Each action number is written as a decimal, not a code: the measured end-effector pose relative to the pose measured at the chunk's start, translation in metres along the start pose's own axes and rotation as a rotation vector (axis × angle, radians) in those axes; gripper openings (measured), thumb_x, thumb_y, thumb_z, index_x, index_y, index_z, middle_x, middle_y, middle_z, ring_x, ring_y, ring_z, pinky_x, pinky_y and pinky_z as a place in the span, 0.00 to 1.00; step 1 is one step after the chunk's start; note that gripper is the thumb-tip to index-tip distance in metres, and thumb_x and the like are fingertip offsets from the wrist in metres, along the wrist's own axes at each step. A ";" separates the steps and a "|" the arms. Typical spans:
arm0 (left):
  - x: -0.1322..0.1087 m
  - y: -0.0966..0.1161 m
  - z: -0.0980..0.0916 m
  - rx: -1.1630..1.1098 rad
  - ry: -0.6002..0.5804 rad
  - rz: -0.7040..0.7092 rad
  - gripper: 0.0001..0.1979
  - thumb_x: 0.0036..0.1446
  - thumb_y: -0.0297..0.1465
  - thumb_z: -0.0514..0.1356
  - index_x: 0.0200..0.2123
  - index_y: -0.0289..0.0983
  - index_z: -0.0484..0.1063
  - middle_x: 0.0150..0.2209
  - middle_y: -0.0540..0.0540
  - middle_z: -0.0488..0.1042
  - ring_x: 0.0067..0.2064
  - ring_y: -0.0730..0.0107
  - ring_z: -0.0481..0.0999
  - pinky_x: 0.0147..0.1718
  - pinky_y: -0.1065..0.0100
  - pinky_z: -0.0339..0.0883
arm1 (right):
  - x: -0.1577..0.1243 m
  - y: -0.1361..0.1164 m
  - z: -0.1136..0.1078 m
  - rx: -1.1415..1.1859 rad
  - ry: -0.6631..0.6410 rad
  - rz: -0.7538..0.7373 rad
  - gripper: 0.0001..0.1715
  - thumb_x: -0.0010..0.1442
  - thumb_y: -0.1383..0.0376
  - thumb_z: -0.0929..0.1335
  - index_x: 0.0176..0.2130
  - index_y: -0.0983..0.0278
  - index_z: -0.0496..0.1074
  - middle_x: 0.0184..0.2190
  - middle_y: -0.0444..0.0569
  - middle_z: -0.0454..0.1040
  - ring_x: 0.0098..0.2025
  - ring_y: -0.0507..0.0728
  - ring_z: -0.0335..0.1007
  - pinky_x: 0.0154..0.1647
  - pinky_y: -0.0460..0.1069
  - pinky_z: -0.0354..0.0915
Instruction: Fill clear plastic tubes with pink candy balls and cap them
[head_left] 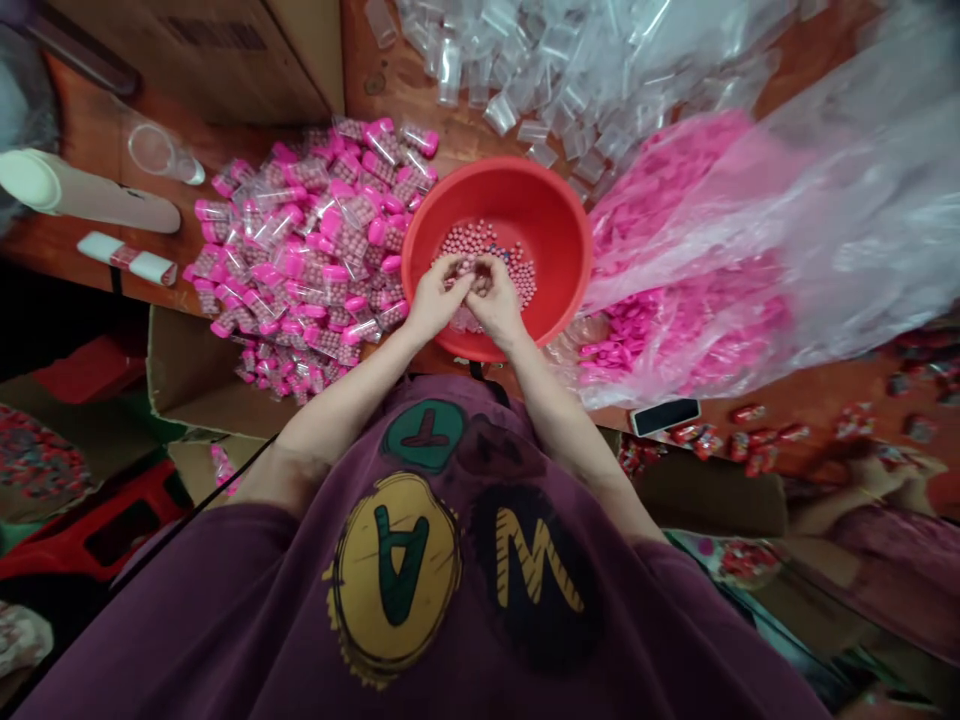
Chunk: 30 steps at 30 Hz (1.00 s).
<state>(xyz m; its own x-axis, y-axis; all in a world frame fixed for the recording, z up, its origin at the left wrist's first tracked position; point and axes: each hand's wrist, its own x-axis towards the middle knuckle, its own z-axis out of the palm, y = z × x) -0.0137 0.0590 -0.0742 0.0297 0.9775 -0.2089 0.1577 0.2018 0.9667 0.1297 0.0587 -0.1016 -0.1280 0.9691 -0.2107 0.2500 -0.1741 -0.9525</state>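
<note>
Both hands meet low inside a red plastic bowl point(566, 230) on the wooden table. Loose pink beads point(525, 275) cover part of its bottom, with a few dark bluish ones among them. My left hand point(436, 300) has its fingers bent and closed, its tips against those of the other hand. My right hand point(499, 303) is curled, palm turned inward, with pink beads showing between the fingers. A shiny clear piece shows faintly below the hands; I cannot make out what it is.
Left of the bowl lies a heap of filled clear bottles with pink caps point(322, 240). Clear empty tubes point(525, 60) spread behind. Right, a plastic bag point(840, 220) holds pink caps point(660, 325). A phone point(665, 416) lies at the edge; another person's hands point(892, 475) work far right.
</note>
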 end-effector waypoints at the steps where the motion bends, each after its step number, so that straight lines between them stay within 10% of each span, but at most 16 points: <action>1: 0.005 0.007 0.003 -0.068 -0.040 -0.037 0.13 0.66 0.29 0.62 0.54 0.38 0.72 0.56 0.39 0.81 0.60 0.60 0.82 0.66 0.55 0.73 | -0.006 -0.007 -0.007 -0.021 -0.003 -0.005 0.37 0.65 0.44 0.74 0.63 0.57 0.62 0.52 0.52 0.76 0.37 0.54 0.72 0.42 0.55 0.77; 6: -0.001 0.050 0.000 -0.251 -0.277 -0.194 0.20 0.63 0.28 0.61 0.58 0.37 0.75 0.56 0.39 0.81 0.55 0.58 0.83 0.55 0.55 0.80 | -0.031 -0.055 -0.061 -0.160 -0.097 -0.029 0.42 0.70 0.51 0.71 0.74 0.55 0.56 0.48 0.50 0.78 0.42 0.58 0.76 0.48 0.58 0.79; 13: -0.015 0.089 -0.002 -0.308 -0.451 -0.292 0.24 0.54 0.25 0.58 0.54 0.34 0.80 0.44 0.42 0.82 0.41 0.64 0.84 0.44 0.61 0.81 | -0.043 -0.115 -0.103 -0.303 -0.243 -0.147 0.18 0.70 0.58 0.70 0.57 0.58 0.79 0.52 0.50 0.80 0.53 0.61 0.76 0.62 0.61 0.74; 23: -0.023 0.082 0.009 -0.377 -0.378 -0.382 0.22 0.74 0.47 0.53 0.49 0.35 0.77 0.35 0.42 0.79 0.37 0.57 0.85 0.37 0.57 0.80 | -0.044 -0.071 -0.107 0.046 -0.188 0.007 0.27 0.64 0.40 0.76 0.47 0.58 0.77 0.35 0.46 0.76 0.39 0.57 0.75 0.44 0.56 0.78; 30: -0.033 0.084 0.017 -0.388 -0.373 -0.413 0.21 0.69 0.50 0.62 0.45 0.37 0.78 0.32 0.43 0.81 0.37 0.59 0.85 0.36 0.61 0.79 | -0.058 -0.040 -0.105 -0.327 -0.012 -0.038 0.28 0.70 0.49 0.71 0.61 0.62 0.77 0.62 0.59 0.77 0.58 0.64 0.76 0.61 0.61 0.75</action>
<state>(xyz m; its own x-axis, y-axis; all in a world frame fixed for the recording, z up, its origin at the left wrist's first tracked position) 0.0157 0.0432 0.0115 0.3925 0.7430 -0.5422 -0.1345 0.6295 0.7652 0.2275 0.0277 -0.0280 -0.1542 0.9713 -0.1811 0.5398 -0.0707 -0.8388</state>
